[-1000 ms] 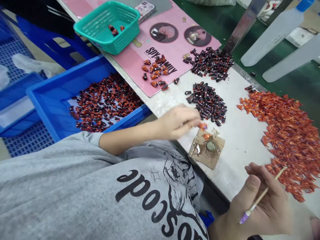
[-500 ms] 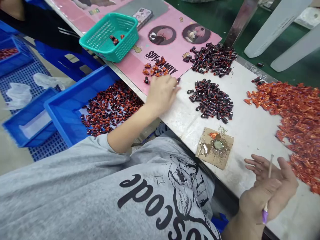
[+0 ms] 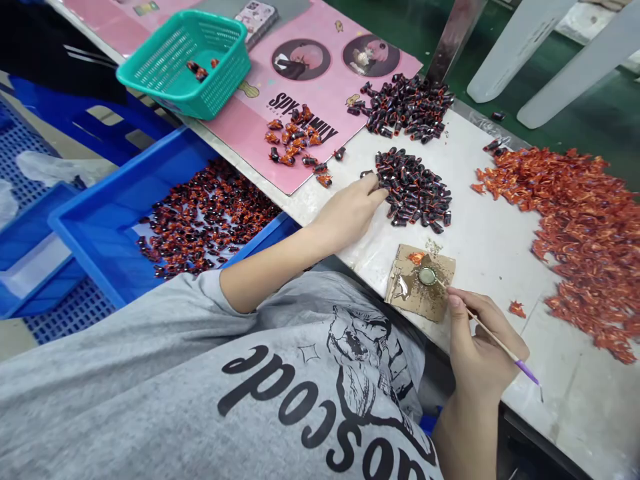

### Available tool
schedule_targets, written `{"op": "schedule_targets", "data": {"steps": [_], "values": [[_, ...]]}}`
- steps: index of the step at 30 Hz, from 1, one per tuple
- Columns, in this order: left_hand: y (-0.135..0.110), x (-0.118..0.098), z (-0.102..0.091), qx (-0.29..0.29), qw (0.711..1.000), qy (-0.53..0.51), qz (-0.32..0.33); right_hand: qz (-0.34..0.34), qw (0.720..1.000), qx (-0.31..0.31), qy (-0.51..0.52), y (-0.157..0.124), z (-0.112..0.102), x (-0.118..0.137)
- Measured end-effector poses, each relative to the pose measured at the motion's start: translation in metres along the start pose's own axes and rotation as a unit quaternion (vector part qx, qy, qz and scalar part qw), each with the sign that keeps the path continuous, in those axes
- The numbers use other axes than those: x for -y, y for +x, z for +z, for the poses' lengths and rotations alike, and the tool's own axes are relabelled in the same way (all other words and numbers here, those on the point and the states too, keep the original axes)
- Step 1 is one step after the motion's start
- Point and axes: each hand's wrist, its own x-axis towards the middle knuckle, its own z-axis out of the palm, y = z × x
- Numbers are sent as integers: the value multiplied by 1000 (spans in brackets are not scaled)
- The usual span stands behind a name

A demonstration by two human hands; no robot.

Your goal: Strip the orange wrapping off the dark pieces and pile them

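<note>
The right hand (image 3: 480, 340) clenches a thin wooden stick (image 3: 493, 337) between thumb and fingers, its long axis running toward ten o'clock from a purple plastic end (image 3: 527, 371), with the fine tip just at a round metal cap (image 3: 427, 275). The cap sits on a smeared, glossy square of brown cardboard (image 3: 417, 287), near a few orange shreds. The left hand (image 3: 350, 213) lies palm down with fingers together, its fingertips (image 3: 377, 193) touching the edge of a heap of small, dark, glossy cylindrical pieces (image 3: 413, 190); I cannot tell if it grasps one. At two o'clock from the cardboard spreads a crinkled mass of orange-red foil wrappers (image 3: 585, 233) on the pale tabletop (image 3: 493, 280). At eleven o'clock, a printed pink mat (image 3: 310, 50) carries a teal plastic basket (image 3: 183, 67).
</note>
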Motion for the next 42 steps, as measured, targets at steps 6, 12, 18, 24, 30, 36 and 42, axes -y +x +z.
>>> {"op": "schedule_targets", "data": {"steps": [6, 12, 18, 24, 30, 36, 42], "values": [[-23, -10, -7, -61, 938, -336, 62, -20, 999, 24, -21, 2, 7, -2], [-29, -35, 0, 77, 715, -688, -100, -8, 999, 13, -50, 4, 5, -9], [-34, -51, 3, 113, 567, -801, -152, 28, 996, -73, 33, 5, 14, -1], [-38, -64, -2, 141, 533, -820, -150, -8, 981, -159, 115, 7, 15, 30], [-39, -69, -2, 144, 560, -801, -155, -70, 986, -99, 118, 3, 8, 44], [-39, -69, -3, 146, 568, -796, -149, -97, 984, -93, 120, 2, 11, 41], [-38, -72, -11, 151, 532, -812, -186, -119, 977, -85, 158, 0, 16, 40]]}}
